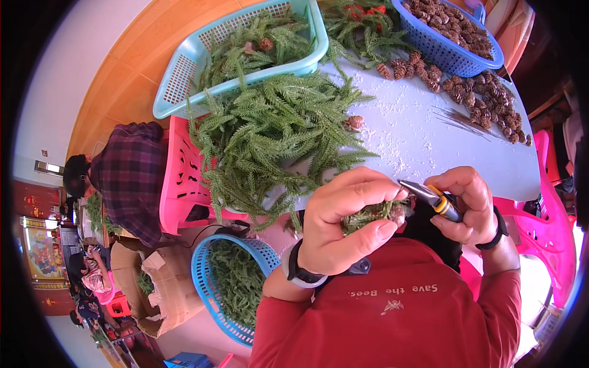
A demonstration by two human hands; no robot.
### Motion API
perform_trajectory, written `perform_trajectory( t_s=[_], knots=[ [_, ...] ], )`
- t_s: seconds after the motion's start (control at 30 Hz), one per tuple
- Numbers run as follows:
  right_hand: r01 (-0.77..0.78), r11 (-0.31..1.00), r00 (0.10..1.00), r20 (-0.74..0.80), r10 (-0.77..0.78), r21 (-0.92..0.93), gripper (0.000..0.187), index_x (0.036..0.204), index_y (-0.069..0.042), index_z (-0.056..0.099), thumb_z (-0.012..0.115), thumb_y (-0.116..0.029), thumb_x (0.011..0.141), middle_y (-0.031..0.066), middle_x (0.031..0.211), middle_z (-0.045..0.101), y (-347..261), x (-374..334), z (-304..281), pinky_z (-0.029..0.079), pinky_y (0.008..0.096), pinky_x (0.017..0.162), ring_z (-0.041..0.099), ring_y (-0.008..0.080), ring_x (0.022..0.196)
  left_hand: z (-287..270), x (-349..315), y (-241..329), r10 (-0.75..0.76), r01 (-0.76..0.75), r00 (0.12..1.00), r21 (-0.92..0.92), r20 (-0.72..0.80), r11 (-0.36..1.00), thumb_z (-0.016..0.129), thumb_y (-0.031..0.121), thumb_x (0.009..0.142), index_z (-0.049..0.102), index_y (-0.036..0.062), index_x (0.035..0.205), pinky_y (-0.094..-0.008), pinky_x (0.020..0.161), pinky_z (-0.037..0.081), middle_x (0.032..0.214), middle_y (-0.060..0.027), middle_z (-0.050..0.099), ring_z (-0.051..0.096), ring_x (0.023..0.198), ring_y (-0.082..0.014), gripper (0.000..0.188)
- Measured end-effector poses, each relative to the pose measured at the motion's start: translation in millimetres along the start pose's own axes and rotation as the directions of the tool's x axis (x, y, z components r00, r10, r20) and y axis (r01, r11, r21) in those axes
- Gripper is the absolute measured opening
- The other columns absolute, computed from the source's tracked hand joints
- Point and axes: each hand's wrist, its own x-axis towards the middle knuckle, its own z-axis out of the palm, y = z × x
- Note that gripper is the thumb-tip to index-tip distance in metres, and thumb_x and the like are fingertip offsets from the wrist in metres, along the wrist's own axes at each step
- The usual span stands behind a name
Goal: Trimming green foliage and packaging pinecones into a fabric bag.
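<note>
My left hand (346, 224) is closed around an artificial pine sprig (366, 219), with a pine cone (397, 214) showing below the fingertips. In my right hand (467, 205) is a pair of pliers (437, 199) with yellow and dark handles. Their metal jaws point left and reach the left index fingertip, near what looks like a thin wire. Whether the jaws grip the wire is too small to tell. Just beyond my left hand lies a big heap of green pine sprigs (270, 135) on the pale table (423, 144).
A turquoise basket (178, 92) of sprigs stands at the far left, and a blue basket (451, 55) of pine cones at the far right. Loose pine cones (481, 101) and thin wires (463, 121) lie nearby. On the floor are a blue basket (205, 288) and a cardboard box (175, 288). Another person (129, 172) sits left.
</note>
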Motion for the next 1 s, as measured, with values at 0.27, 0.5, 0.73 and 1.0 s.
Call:
perform_trajectory(
  t_s=[0.27,0.5,0.73,1.0],
  knots=[
    [-0.003,0.948,0.981,0.187,-0.06,0.319,0.056,0.12,-0.002,0.036,0.068,0.003,0.075,0.0187,0.109,0.058,12.1,5.3,-0.9,0.046,0.0334,0.088,0.06,0.0236,0.104,-2.9,-3.4,-17.9,-0.145,0.339,0.937,-0.721,0.318,0.604,0.065,0.026,0.079,0.063,-0.0102,0.094,-0.0291,0.069,0.048,0.093,-0.0183,0.062,0.062,0.076,-0.022,0.039],
    [-0.007,0.892,0.965,0.237,-0.112,0.453,0.058,0.121,-0.001,0.038,0.071,0.003,0.073,0.0185,0.108,0.06,17.5,11.4,1.7,0.046,0.0336,0.088,0.061,0.0248,0.104,15.1,-2.3,-29.2,0.034,0.514,0.85,-0.842,0.526,0.166,0.06,0.033,0.08,0.063,-0.0102,0.091,-0.0412,0.059,0.047,0.082,-0.0248,0.063,0.06,0.072,-0.0315,0.045],
    [-0.026,0.882,0.991,0.13,-0.04,0.47,0.058,0.121,0.001,0.038,0.072,-0.005,0.074,0.0196,0.112,0.056,13.0,5.5,-0.5,0.043,0.0364,0.092,0.057,0.0242,0.106,3.3,-4.1,-16.5,-0.178,0.251,0.968,-0.632,0.178,0.733,0.06,0.032,0.08,0.064,-0.0097,0.093,-0.0355,0.06,0.049,0.086,-0.0246,0.062,0.06,0.068,-0.0284,0.044],
    [-0.159,0.962,0.986,0.087,0.143,0.22,0.058,0.121,0.005,0.04,0.07,-0.007,0.072,0.0176,0.113,0.055,-14.0,-7.7,-8.3,0.042,0.0349,0.092,0.056,0.023,0.104,7.5,-3.9,3.6,0.066,-0.057,0.997,0.182,-0.044,0.982,0.065,0.016,0.078,0.063,-0.0071,0.102,-0.03,0.066,0.05,0.097,-0.0203,0.062,0.062,0.075,-0.0233,0.034]
  ],
)
